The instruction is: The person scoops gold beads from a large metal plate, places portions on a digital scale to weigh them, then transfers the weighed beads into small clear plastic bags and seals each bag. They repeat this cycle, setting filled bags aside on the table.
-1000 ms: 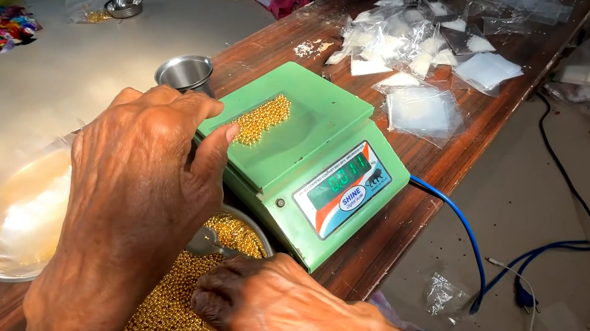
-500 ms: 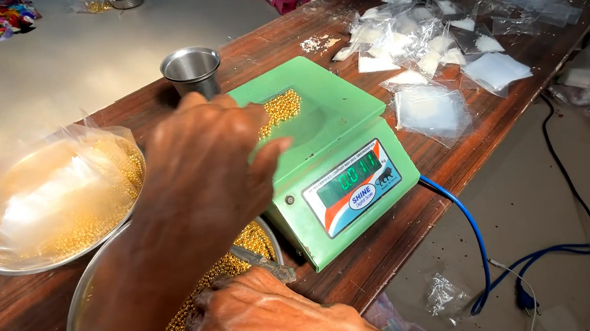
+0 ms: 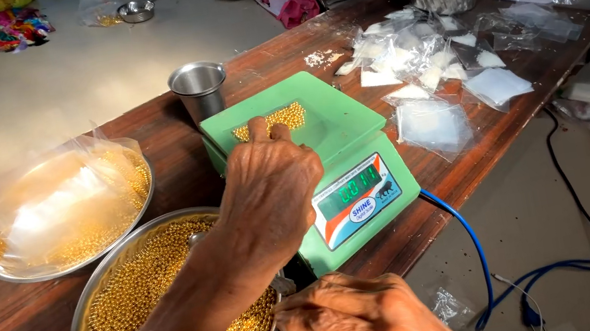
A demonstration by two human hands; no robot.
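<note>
We see our left hand (image 3: 270, 186) over the green scale (image 3: 311, 163), fingers (image 3: 269, 131) bunched narrow on a small heap of gold beads (image 3: 279, 118) just beyond them. Only a little looks weighed; the big bowl of beads (image 3: 148, 296) below, steadied by our right hand (image 3: 364, 327), remains full.

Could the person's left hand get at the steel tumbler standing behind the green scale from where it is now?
Probably yes: the left hand is over the scale by the gold beads, and nothing stands before the steel tumbler.
</note>
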